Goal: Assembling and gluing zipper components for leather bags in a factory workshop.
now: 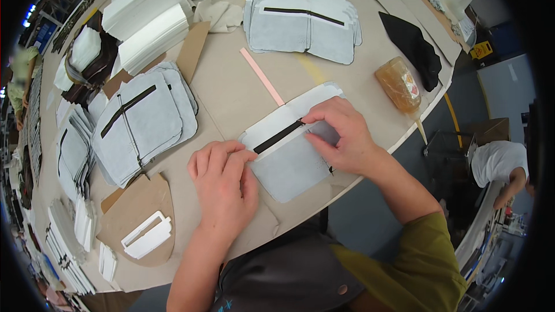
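A light grey panel (292, 169) lies on the table in front of me, with a white band along its far side. Across it runs a black zipper strip (278, 136). My left hand (224, 188) has its fingers curled in at the panel's left edge, near the left end of the strip; its grip is partly hidden. The right hand (346, 137) bends over the panel's right part. Its index fingertip is at the strip's right end, with the thumb a little apart below. A pink strip (261, 75) reaches to the panel's far edge.
Stacks of similar grey panels (292, 32) lie at the far side and left (147, 118). White stacked sheets (153, 37) stand far left. A brown card (162, 242) bears a white frame (147, 235). At right are an amber bottle with a nozzle (399, 84) and black cloth (410, 49).
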The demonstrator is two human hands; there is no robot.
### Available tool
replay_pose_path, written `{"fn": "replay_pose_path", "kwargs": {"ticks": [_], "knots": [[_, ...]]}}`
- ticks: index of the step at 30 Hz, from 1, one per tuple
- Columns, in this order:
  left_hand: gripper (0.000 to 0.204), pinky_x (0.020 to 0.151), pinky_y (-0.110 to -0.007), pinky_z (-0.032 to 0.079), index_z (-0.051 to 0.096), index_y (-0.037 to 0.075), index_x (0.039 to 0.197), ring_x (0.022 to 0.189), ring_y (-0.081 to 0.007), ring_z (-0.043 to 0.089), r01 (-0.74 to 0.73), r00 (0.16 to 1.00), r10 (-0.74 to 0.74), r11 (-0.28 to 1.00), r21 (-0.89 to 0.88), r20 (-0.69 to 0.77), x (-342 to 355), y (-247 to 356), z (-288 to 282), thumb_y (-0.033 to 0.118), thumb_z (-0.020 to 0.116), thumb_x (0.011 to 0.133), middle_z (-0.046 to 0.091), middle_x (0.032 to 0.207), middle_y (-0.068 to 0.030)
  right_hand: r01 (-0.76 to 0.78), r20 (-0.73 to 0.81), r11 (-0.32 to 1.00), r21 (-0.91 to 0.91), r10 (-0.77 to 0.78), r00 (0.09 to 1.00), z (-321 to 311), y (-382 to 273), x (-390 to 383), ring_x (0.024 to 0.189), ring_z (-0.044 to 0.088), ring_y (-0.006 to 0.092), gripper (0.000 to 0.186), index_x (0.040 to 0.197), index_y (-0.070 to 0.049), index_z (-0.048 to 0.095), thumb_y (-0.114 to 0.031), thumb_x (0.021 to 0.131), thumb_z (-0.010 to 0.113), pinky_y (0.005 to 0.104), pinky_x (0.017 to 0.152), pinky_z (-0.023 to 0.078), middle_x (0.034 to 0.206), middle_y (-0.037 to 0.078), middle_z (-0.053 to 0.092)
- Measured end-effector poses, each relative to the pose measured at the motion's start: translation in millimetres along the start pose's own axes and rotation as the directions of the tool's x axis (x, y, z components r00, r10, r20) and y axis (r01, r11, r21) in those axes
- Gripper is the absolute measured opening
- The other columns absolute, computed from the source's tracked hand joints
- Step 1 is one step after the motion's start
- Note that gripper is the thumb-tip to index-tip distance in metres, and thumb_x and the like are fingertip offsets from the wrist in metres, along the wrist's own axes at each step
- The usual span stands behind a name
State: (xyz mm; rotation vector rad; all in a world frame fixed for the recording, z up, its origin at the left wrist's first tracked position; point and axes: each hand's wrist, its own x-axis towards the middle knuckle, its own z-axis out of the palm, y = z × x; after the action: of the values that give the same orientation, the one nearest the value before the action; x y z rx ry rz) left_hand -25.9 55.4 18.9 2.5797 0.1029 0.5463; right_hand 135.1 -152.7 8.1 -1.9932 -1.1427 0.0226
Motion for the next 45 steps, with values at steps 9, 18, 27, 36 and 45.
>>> {"fn": "replay_pose_path", "kwargs": {"ticks": [9,18,27,36,45], "knots": [[0.044,0.104,-0.043,0.047,0.067,-0.002,0.126,0.127,-0.0315,0.057,-0.254,0.936,0.274,0.961,-0.113,0.222,10,40,37,-0.001,0.070,0.082,0.063,0.138,-0.0125,0.004,-0.080,1.000,-0.001,-0.004,0.997,-3,5,-3,0.093,0.064,0.0302,0.031,0.105,-0.009,0.067,-0.001,0.077,0.077,0.0415,0.085,0.049,0.097,0.007,0.069],[0.061,0.105,-0.041,0.046,0.059,-0.001,0.137,0.130,-0.0273,0.052,-0.165,0.945,0.172,0.985,-0.047,0.278,12,49,44,0.024,0.078,0.085,0.054,0.148,-0.0113,-0.090,-0.133,0.994,-0.068,0.080,0.988,-8,13,-4,0.085,0.065,0.0278,0.025,0.102,-0.006,0.067,0.005,0.080,0.072,0.0384,0.079,0.051,0.092,0.009,0.068],[0.072,0.105,-0.045,0.042,0.057,0.003,0.142,0.125,-0.0311,0.051,-0.135,0.926,0.152,0.988,-0.074,0.346,22,49,39,0.027,0.083,0.079,0.053,0.150,-0.0088,-0.269,-0.289,0.962,0.048,0.271,0.918,-26,36,-16,0.082,0.069,0.0214,0.019,0.102,-0.003,0.069,0.006,0.086,0.071,0.0310,0.073,0.057,0.090,0.010,0.068],[0.069,0.105,-0.047,0.042,0.056,0.004,0.144,0.122,-0.0327,0.051,-0.156,0.920,0.147,0.988,-0.005,0.364,22,52,42,0.031,0.078,0.084,0.052,0.153,-0.0085,-0.269,-0.300,0.951,0.154,0.304,0.904,-26,40,-16,0.083,0.068,0.0184,0.018,0.101,-0.002,0.070,0.005,0.085,0.072,0.0300,0.078,0.056,0.090,0.009,0.068],[0.069,0.104,-0.047,0.042,0.056,0.004,0.145,0.119,-0.0312,0.054,-0.191,0.933,0.168,0.981,0.040,0.319,24,53,44,0.030,0.078,0.085,0.057,0.149,-0.0083,-0.399,-0.179,0.913,0.085,0.408,0.895,-36,36,-1,0.074,0.065,0.0164,0.014,0.094,-0.005,0.069,-0.001,0.083,0.075,0.0300,0.069,0.053,0.079,0.004,0.067]]}}
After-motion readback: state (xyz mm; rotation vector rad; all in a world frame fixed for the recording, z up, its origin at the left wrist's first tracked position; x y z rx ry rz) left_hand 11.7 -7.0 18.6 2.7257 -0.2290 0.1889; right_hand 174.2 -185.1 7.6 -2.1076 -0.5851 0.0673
